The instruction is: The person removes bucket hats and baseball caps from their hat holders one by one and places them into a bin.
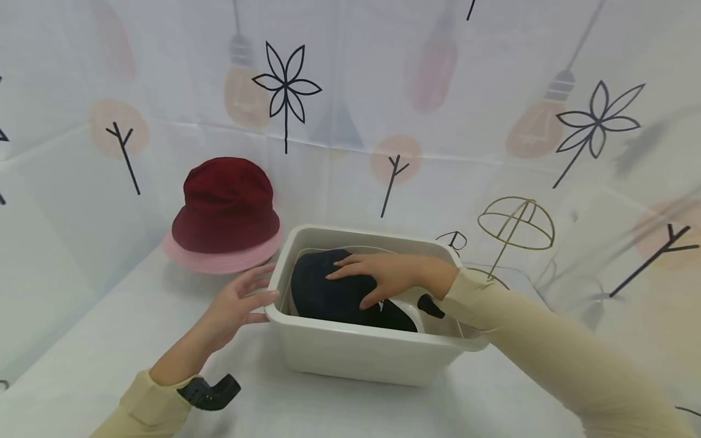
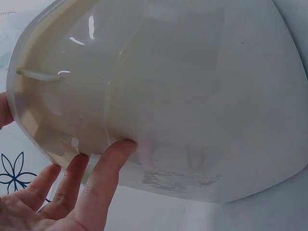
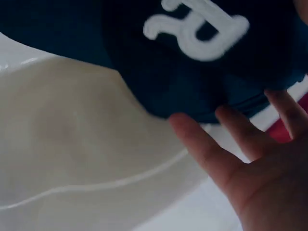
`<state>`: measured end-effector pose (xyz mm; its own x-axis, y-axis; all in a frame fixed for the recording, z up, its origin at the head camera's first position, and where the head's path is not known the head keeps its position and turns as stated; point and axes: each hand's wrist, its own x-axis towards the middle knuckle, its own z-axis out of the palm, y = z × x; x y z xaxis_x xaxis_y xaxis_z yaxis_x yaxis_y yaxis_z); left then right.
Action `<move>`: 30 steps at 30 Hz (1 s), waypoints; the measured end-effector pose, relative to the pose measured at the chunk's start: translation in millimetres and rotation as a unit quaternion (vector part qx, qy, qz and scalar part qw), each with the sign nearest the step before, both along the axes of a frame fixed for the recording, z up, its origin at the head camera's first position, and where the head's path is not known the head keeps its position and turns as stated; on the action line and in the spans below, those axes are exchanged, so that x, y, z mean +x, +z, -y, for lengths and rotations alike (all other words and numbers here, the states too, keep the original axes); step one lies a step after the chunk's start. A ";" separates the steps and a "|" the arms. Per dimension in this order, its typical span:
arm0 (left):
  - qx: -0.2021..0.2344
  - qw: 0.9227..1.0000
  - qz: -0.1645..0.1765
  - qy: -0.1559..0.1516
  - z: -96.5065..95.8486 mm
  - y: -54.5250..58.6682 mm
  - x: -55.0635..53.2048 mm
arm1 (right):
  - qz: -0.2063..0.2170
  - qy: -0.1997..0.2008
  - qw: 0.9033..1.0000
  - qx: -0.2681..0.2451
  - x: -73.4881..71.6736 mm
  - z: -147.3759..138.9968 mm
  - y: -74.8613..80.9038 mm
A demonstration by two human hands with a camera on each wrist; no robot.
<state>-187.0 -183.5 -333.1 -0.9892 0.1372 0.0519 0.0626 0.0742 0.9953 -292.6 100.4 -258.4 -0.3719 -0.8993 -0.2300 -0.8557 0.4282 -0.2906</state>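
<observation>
A navy baseball cap (image 1: 323,286) lies inside a white plastic tub (image 1: 361,353), its brim toward the right. Its white raised letter (image 3: 207,33) shows in the right wrist view. My right hand (image 1: 386,274) reaches into the tub from the right and lies over the cap with fingers spread. In the right wrist view, its fingertips are at the cap's lower edge. My left hand (image 1: 235,310) touches the tub's left side near the rim, fingers extended. Up close in the left wrist view, those fingers rest against the tub's outer wall (image 2: 202,96).
A dark red bucket hat (image 1: 227,207) sits on a pink hat (image 1: 205,261) left of the tub, close behind my left hand. Behind the white tabletop (image 1: 263,401) hangs a printed cloth (image 1: 339,79). Dark devices are strapped at both wrists.
</observation>
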 end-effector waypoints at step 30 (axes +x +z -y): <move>-0.010 1.000 -0.004 0.001 -3.4 0.1 0.6 | 0.083 -0.109 0.983 -0.122 40.5 -57.9 26.2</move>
<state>-186.4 -180.1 -333.0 -0.9891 0.1356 0.0572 0.0704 0.0947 0.9930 -252.0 158.3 -232.2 -0.5370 -0.8386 -0.0917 -0.6838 0.4964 -0.5348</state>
